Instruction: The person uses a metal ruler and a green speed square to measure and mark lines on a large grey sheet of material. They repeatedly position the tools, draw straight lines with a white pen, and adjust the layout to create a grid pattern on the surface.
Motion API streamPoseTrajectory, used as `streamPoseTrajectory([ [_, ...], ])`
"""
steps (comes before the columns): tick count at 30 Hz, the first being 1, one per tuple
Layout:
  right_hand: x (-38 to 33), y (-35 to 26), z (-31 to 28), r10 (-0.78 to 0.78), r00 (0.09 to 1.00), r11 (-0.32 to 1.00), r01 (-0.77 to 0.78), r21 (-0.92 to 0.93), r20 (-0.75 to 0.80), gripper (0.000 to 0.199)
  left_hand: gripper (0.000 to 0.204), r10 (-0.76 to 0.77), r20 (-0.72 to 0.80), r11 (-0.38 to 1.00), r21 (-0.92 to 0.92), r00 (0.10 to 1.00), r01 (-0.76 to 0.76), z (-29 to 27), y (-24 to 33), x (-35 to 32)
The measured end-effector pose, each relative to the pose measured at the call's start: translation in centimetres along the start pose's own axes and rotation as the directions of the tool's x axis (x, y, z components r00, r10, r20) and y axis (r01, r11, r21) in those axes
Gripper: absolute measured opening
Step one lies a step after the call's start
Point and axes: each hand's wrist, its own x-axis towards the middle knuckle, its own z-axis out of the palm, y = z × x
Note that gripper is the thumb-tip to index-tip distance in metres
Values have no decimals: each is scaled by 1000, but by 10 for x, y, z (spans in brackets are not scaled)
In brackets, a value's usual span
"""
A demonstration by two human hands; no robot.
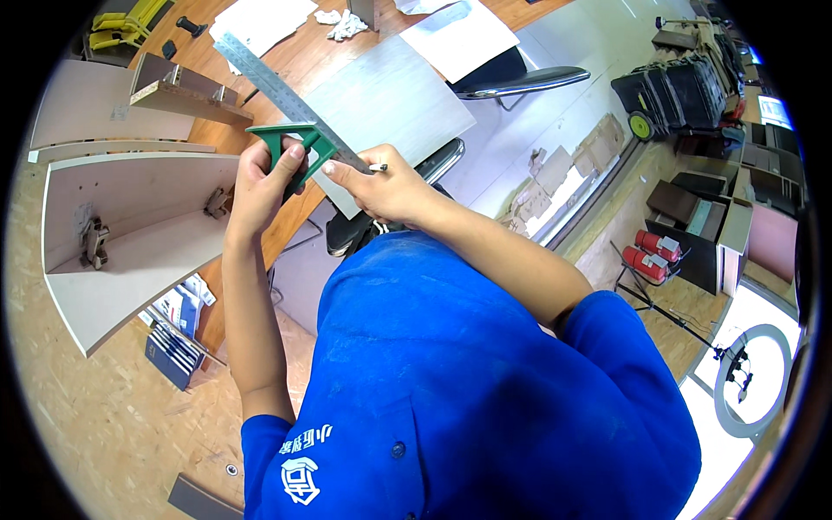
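My left hand (260, 182) grips the green plastic handle of a try square (293, 143), whose steel ruler blade (269, 87) runs up and to the left. The square lies against the near edge of a pale grey board (390, 104) on a wooden table (299, 56). My right hand (386, 186) holds a thin pencil (376, 167), its tip beside the blade at the board's edge. Both forearms come up from my blue shirt.
Light cabinet panels with metal hinges (130, 225) stand to the left. White sheets (459, 35) and a crumpled rag (347, 24) lie on the table. A chair (520, 80) stands behind it; red cylinders (650, 251) and black cases (685, 91) sit to the right.
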Motion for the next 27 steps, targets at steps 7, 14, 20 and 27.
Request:
streamPoseTrajectory([
  [7,-1,0,0,-3,1000,1000,3,-12,6,48,28,18,18,1000,-16,1000,-17,-1,0,0],
  [14,0,3,-2,-19,999,1000,19,-7,28,48,22,-19,-23,1000,2,1000,19,1,0,-3],
  [20,1,5,-1,-12,999,1000,11,13,35,47,22,-26,-20,1000,4,999,26,1,-1,-5],
  [27,1,4,0,-30,999,999,30,24,27,47,23,-14,-13,1000,-17,1000,14,-3,-6,-4],
])
